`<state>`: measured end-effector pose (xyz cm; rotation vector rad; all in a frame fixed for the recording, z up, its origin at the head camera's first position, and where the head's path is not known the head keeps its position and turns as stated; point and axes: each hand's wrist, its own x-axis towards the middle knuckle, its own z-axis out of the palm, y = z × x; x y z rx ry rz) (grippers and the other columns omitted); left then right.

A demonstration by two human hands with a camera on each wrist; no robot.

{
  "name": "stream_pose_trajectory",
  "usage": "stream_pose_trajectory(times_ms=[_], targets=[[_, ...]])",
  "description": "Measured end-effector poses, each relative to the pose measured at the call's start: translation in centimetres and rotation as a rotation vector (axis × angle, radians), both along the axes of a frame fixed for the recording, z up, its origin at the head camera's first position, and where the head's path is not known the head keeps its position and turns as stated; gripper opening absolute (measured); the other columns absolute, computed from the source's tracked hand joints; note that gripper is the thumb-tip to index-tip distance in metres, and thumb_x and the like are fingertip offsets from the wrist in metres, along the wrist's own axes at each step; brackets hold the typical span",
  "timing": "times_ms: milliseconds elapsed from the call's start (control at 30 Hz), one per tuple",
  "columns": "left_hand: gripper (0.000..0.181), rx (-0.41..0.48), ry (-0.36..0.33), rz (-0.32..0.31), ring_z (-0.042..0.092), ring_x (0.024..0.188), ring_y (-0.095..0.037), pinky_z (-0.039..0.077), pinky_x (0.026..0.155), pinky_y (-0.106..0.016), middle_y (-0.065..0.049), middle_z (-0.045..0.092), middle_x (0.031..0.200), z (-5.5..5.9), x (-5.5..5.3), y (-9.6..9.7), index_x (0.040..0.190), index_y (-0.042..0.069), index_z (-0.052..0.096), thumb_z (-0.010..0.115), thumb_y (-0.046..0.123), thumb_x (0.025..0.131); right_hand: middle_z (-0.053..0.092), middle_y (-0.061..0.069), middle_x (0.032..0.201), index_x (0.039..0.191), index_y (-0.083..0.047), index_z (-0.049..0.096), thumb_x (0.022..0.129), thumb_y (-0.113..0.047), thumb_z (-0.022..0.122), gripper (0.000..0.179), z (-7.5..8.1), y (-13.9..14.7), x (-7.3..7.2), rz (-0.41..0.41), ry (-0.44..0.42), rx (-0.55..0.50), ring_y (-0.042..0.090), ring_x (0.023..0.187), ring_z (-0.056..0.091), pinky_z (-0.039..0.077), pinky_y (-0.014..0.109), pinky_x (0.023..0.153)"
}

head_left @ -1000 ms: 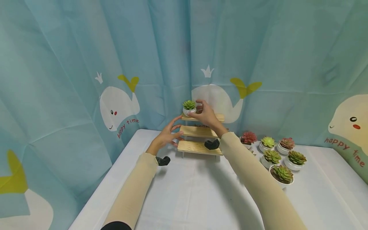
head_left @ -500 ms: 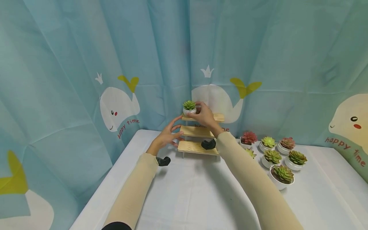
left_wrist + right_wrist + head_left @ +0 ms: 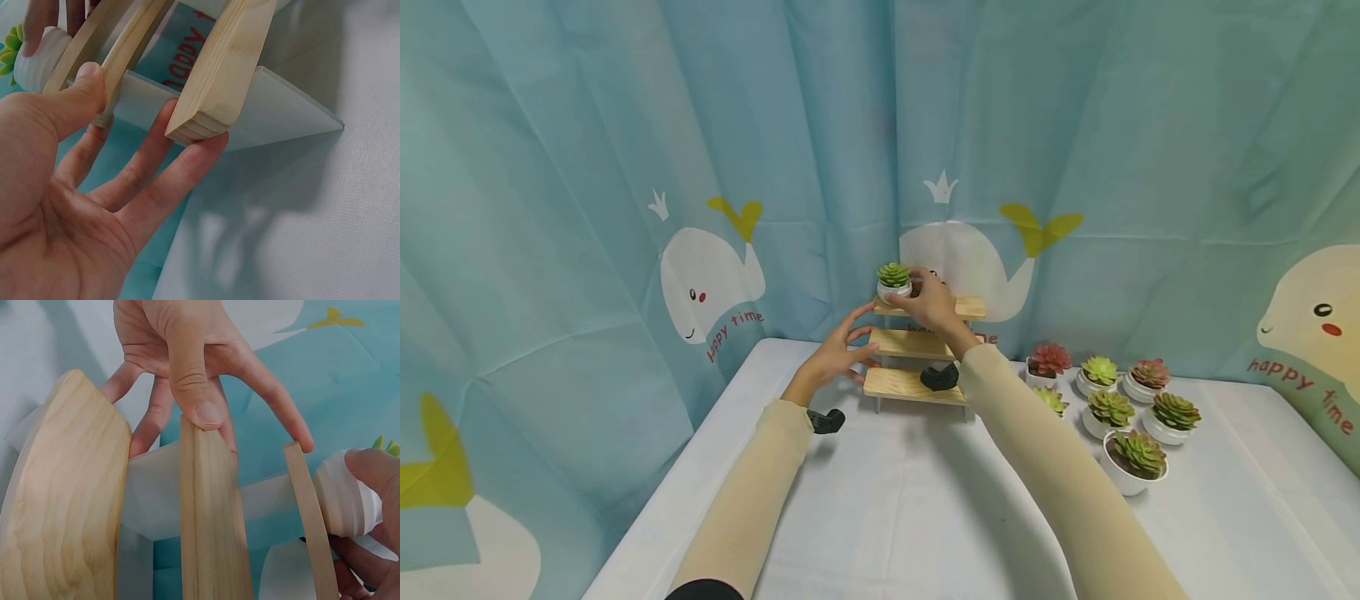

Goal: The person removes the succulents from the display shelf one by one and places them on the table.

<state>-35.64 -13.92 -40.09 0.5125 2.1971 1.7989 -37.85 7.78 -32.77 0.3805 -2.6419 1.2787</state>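
Note:
A three-tier wooden shelf (image 3: 891, 382) stands at the back of the table, its boards joined by pale side panels (image 3: 284, 109). My left hand (image 3: 833, 354) holds its left end. In the left wrist view the thumb lies on the middle board (image 3: 119, 56), and other fingers touch the board ends. On the left end of the top board (image 3: 970, 307) sits a green potted succulent (image 3: 893, 282) in a white pot. My right hand (image 3: 934, 304) holds that pot from the right, thumb in front and fingers around the back, as the right wrist view partly shows.
Several potted succulents, such as a red one (image 3: 1049, 360) and a large green one (image 3: 1135, 461), stand on the white table (image 3: 955, 525) to the right of the shelf. A blue curtain (image 3: 820, 125) with whale prints hangs right behind.
My right hand's fingers have closed in around the pot, and the right forearm has shifted slightly left. The left hand and the shelf have stayed put.

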Motion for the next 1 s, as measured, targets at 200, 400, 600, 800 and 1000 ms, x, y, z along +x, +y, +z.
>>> stream_pose_trajectory(times_ms=[200,400,600,800,1000], targets=[[0.076,-0.001,-0.005,0.002,0.066,0.108,-0.049,0.061,0.068,-0.053,-0.014,0.023,0.168,0.11,0.09,0.04,0.161,0.047,0.023,0.066,0.021,0.103,0.064,0.020,0.132,0.151,-0.004,0.046,0.096,-0.039,0.073,0.070,0.03,-0.02,0.07,-0.005,-0.012,0.010,0.034,0.120,0.060,0.042,0.052,0.107],[0.076,-0.001,-0.003,0.006,0.067,0.110,-0.047,0.061,0.067,-0.053,-0.014,0.023,0.168,0.12,0.08,0.10,0.161,0.047,0.024,0.066,0.021,0.103,0.065,0.020,0.131,0.150,-0.004,0.046,0.096,-0.040,0.073,0.070,0.09,0.02,0.16,-0.008,-0.012,0.014,0.035,0.120,0.060,0.041,0.053,0.108],[0.076,0.009,-0.007,0.008,0.065,0.116,-0.045,0.061,0.066,-0.051,-0.013,0.024,0.168,0.20,0.14,0.18,0.160,0.048,0.024,0.066,0.021,0.103,0.066,0.018,0.129,0.149,-0.004,0.049,0.095,-0.040,0.074,0.069,0.04,0.06,0.07,-0.020,0.004,0.012,0.033,0.117,0.062,0.039,0.054,0.109],[0.076,0.027,-0.020,0.004,0.064,0.117,-0.045,0.061,0.068,-0.052,-0.012,0.024,0.168,0.27,0.13,0.18,0.160,0.049,0.025,0.066,0.020,0.103,0.067,0.018,0.127,0.148,-0.003,0.051,0.093,-0.036,0.078,0.069,-0.05,0.20,-0.04,-0.002,0.014,-0.054,0.032,0.113,0.065,0.052,0.049,0.097],[0.076,0.026,-0.021,0.000,0.065,0.113,-0.046,0.061,0.068,-0.051,-0.013,0.023,0.168,0.18,0.08,0.10,0.160,0.048,0.024,0.065,0.019,0.104,0.067,0.019,0.128,0.150,-0.004,0.049,0.093,-0.033,0.079,0.070,-0.12,0.68,0.14,0.040,-0.003,-0.122,0.031,0.112,0.066,0.056,0.046,0.091]])
